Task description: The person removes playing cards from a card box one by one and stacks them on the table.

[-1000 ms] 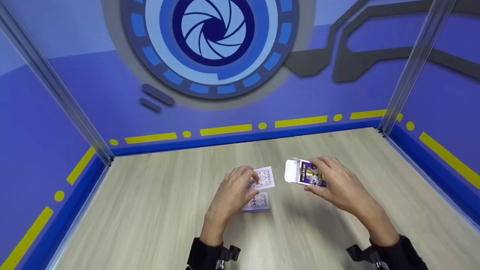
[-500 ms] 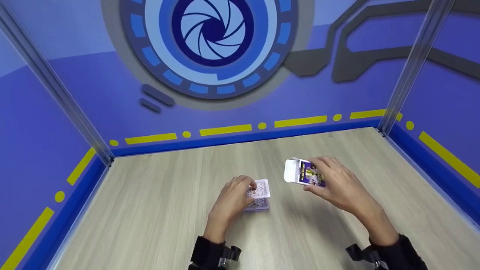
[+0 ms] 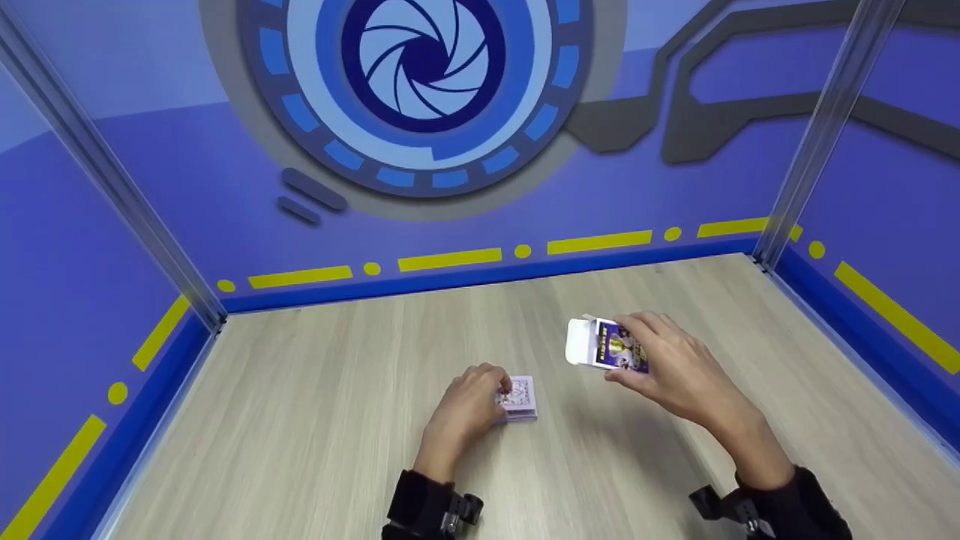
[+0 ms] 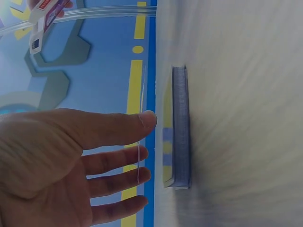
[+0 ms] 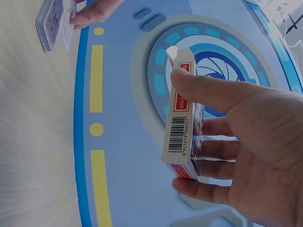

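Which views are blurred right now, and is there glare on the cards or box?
Head view: sharp, evenly lit, soft shadows under both hands. Left wrist view: tabletop smeared, deck edge soft, left hand clear. Right wrist view: card box barcode crisp, table streaked. No glare on either.

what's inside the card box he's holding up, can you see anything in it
The card box is held in the right hand with its white flap open, but no view looks into its mouth. The deck lies on the table by the left hand.

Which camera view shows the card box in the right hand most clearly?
The right wrist view: the card box fills the frame, barcode side readable. The head view shows it small, flap open. The left wrist view catches only a corner.
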A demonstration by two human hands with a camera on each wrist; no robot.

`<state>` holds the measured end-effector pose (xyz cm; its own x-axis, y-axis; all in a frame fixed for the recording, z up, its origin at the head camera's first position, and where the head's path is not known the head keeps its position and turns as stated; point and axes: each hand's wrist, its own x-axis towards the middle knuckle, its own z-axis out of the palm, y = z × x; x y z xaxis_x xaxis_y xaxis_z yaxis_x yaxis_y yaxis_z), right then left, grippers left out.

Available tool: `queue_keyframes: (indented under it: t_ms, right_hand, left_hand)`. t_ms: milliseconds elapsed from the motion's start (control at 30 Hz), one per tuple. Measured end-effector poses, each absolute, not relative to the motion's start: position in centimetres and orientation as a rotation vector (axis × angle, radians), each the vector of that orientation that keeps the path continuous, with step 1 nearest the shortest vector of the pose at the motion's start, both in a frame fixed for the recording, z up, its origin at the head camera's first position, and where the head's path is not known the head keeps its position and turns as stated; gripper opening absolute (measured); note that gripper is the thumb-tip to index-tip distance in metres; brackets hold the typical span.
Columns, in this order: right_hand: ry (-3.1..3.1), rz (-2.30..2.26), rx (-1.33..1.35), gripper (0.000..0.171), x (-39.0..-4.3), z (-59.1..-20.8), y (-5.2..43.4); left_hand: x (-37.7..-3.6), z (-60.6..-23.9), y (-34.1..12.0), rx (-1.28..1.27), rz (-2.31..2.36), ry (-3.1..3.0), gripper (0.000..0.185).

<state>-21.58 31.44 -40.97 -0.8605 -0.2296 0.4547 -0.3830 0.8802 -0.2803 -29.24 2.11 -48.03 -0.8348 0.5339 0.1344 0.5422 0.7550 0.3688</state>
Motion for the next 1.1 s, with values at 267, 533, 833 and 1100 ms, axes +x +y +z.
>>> queue_keyframes:
  t_ms: [267,533,833,1100]
  right_hand:
    - [-2.643,0.504,0.45,0.069,-21.6,-41.1,31.1]
    - [-2.63,0.495,0.459,0.069,-21.7,-41.1,31.1]
    - [-2.613,0.476,0.465,0.069,-21.7,-41.2,31.2]
    - [-2.626,0.497,0.451,0.069,-21.7,-41.2,31.2]
  left_hand:
    - [-29.2,-48.4,2.3,-0.904,-0.662,-2.948,0.025]
    - [-29.4,-49.0,2.4,-0.897,-0.643,-2.972,0.028]
    - [-29.4,-49.2,2.6,-0.911,-0.617,-2.965,0.032]
    - [-29.6,-49.4,2.8,-0.89,-0.67,-2.991,0.031]
